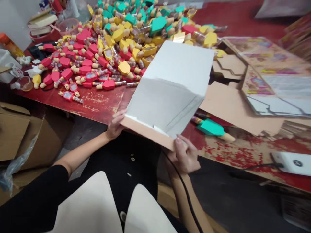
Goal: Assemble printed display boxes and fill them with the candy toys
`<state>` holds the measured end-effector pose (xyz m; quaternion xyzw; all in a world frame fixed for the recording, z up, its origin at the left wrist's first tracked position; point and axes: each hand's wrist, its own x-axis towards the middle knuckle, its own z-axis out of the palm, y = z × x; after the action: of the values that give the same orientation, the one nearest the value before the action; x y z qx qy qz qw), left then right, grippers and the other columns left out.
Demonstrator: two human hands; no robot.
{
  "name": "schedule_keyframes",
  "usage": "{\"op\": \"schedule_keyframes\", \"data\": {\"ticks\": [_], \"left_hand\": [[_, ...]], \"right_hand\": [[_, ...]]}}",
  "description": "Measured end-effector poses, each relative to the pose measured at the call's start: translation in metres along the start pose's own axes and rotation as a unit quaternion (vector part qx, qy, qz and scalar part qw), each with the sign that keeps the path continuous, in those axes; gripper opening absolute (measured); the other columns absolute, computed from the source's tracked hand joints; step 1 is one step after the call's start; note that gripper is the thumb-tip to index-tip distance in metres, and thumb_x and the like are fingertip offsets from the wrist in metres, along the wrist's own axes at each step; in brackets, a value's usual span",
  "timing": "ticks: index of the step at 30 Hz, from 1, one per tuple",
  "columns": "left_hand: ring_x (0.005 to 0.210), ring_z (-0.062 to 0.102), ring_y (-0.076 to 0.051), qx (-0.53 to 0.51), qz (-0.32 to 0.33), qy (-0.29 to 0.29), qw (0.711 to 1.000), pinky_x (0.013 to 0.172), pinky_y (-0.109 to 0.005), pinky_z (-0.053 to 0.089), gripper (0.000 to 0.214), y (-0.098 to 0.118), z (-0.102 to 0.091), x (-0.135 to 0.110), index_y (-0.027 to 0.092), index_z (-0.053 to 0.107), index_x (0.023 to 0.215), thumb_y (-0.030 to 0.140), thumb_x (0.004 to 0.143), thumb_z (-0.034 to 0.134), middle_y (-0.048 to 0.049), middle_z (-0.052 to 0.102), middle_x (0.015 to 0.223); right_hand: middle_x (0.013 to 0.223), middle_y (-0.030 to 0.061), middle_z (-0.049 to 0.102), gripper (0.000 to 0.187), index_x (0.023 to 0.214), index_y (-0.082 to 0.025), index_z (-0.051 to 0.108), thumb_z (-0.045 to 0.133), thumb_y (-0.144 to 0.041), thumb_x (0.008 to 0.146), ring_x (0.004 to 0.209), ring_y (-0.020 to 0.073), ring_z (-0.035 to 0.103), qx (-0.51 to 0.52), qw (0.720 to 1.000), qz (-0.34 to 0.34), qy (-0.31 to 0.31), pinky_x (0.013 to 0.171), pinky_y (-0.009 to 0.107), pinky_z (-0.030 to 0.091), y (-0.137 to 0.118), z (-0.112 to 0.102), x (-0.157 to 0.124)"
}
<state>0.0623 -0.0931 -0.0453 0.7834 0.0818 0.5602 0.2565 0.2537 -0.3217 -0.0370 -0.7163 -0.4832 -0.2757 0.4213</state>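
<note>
White box (170, 87), folded up from card with a brown inner face, is held tilted over the near edge of the red table (97, 103), its open brown lip turned toward the person. The left hand (116, 124) is clamped on the box's near left corner, fingers curled under the lip. The right hand (184, 155) is closed on the near right corner, with the thumb pressed on top of the brown edge.

Beyond the box and to its left, a heap of red, yellow and teal toy pieces (116, 42) is spread over the table. Just right of the box, beside its lower edge, a single teal piece (211, 127) is lying on the table. Further right of the box, flat printed card sheets (267, 74) are stacked. Right of the box, at the table's near edge, a white device (293, 161) with a dark cable is seen. Left of the box, below the table, a brown carton (14, 132) is standing.
</note>
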Motion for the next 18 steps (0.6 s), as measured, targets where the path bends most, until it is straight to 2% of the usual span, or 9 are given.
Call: {"op": "schedule_keyframes", "data": {"ticks": [3, 5, 7, 10, 13, 15, 18], "left_hand": [[0.125, 0.068, -0.018, -0.027, 0.03, -0.026, 0.999, 0.114, -0.046, 0.051, 0.037, 0.024, -0.014, -0.018, 0.03, 0.05, 0.136, 0.026, 0.1, 0.059, -0.0093, 0.068, 0.131], [0.125, 0.069, -0.019, -0.019, 0.043, -0.047, 0.998, 0.115, -0.05, 0.05, 0.032, 0.034, -0.022, -0.029, 0.027, 0.052, 0.133, 0.024, 0.101, 0.055, -0.0096, 0.07, 0.129], [0.121, 0.071, -0.019, 0.024, 0.037, -0.072, 0.996, 0.116, -0.053, 0.048, 0.027, 0.036, -0.029, -0.032, 0.028, 0.055, 0.128, 0.023, 0.102, 0.053, -0.0082, 0.072, 0.126], [0.106, 0.076, -0.017, 0.093, 0.015, -0.143, 0.985, 0.119, -0.055, 0.044, 0.02, 0.031, -0.038, -0.022, 0.028, 0.063, 0.119, 0.036, 0.102, 0.057, -0.0047, 0.077, 0.118], [0.101, 0.075, -0.018, 0.121, -0.027, -0.222, 0.967, 0.119, -0.053, 0.042, 0.034, 0.028, -0.043, -0.003, 0.026, 0.069, 0.116, 0.053, 0.097, 0.061, -0.0057, 0.078, 0.113], [0.104, 0.074, -0.018, 0.12, -0.035, -0.238, 0.963, 0.116, -0.048, 0.044, 0.034, 0.029, -0.045, 0.007, 0.027, 0.07, 0.119, 0.052, 0.097, 0.062, -0.0076, 0.076, 0.118], [0.113, 0.069, -0.019, 0.136, -0.005, -0.229, 0.964, 0.107, -0.042, 0.049, 0.033, 0.032, -0.043, 0.018, 0.028, 0.069, 0.122, 0.048, 0.098, 0.061, -0.0102, 0.069, 0.132]], "right_hand": [[0.111, 0.0081, 0.076, 0.029, 0.107, -0.028, 0.075, 0.067, -0.011, 0.085, 0.078, 0.0196, 0.076, -0.06, 0.997, -0.045, -0.024, 0.06, 0.023, 0.055, -0.007, -0.021, -0.019], [0.111, 0.0073, 0.077, 0.025, 0.099, -0.027, 0.076, 0.066, -0.009, 0.085, 0.077, 0.0182, 0.075, -0.061, 0.994, -0.081, -0.041, 0.058, 0.022, 0.052, -0.011, -0.032, -0.027], [0.113, 0.0073, 0.076, 0.028, 0.1, -0.027, 0.077, 0.063, -0.007, 0.086, 0.078, 0.0173, 0.074, -0.061, 0.989, -0.103, -0.085, 0.062, 0.023, 0.052, -0.011, -0.04, -0.026], [0.116, 0.0087, 0.076, 0.041, 0.117, -0.025, 0.075, 0.056, -0.006, 0.087, 0.076, 0.0154, 0.072, -0.071, 0.978, -0.11, -0.161, 0.065, 0.024, 0.05, -0.007, -0.05, -0.011], [0.112, 0.0083, 0.076, 0.043, 0.131, -0.025, 0.07, 0.056, -0.013, 0.091, 0.075, 0.0145, 0.069, -0.093, 0.954, -0.114, -0.259, 0.064, 0.025, 0.049, -0.003, -0.058, 0.015], [0.115, 0.0084, 0.074, 0.039, 0.131, -0.028, 0.069, 0.056, -0.022, 0.096, 0.075, 0.0151, 0.067, -0.115, 0.935, -0.11, -0.317, 0.062, 0.026, 0.049, -0.002, -0.062, 0.033], [0.13, 0.016, 0.063, 0.037, 0.131, -0.027, 0.068, 0.05, -0.035, 0.101, 0.079, 0.0178, 0.066, -0.124, 0.919, -0.114, -0.356, 0.051, 0.026, 0.044, -0.002, -0.065, 0.055]]}}
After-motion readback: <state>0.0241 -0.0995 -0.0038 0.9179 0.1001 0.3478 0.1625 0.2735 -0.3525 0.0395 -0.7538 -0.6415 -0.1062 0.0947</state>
